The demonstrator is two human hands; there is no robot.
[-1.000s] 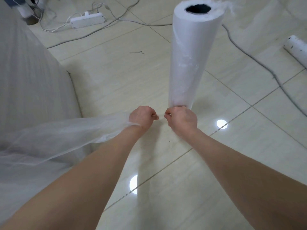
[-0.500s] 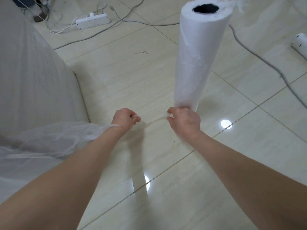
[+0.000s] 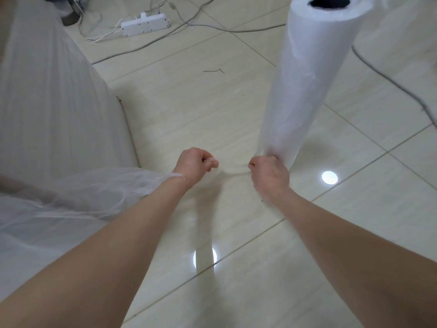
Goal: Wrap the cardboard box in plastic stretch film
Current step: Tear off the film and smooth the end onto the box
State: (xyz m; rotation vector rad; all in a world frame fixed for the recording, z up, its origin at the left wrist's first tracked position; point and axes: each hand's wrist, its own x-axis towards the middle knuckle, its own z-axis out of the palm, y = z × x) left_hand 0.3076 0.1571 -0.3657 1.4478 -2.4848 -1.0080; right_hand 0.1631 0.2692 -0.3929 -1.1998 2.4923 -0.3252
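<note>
A tall white roll of stretch film (image 3: 309, 76) stands upright on the tiled floor, right of centre. My right hand (image 3: 269, 176) grips the film at the roll's foot. My left hand (image 3: 196, 165) pinches a twisted strand of film (image 3: 233, 172) that stretches taut between both fists. From my left wrist a loose sheet of film (image 3: 94, 192) trails left to the large box (image 3: 47, 102), which is covered in film and fills the left side.
A white power strip (image 3: 145, 23) with cables lies on the floor at the back. A grey cable (image 3: 390, 79) runs across the tiles at the right. Ceiling lights reflect on the glossy floor (image 3: 189, 110) between my arms.
My hands have pulled apart, left hand moving left, stretching the film strand between them thin. The view has shifted, so the roll sits further right.
</note>
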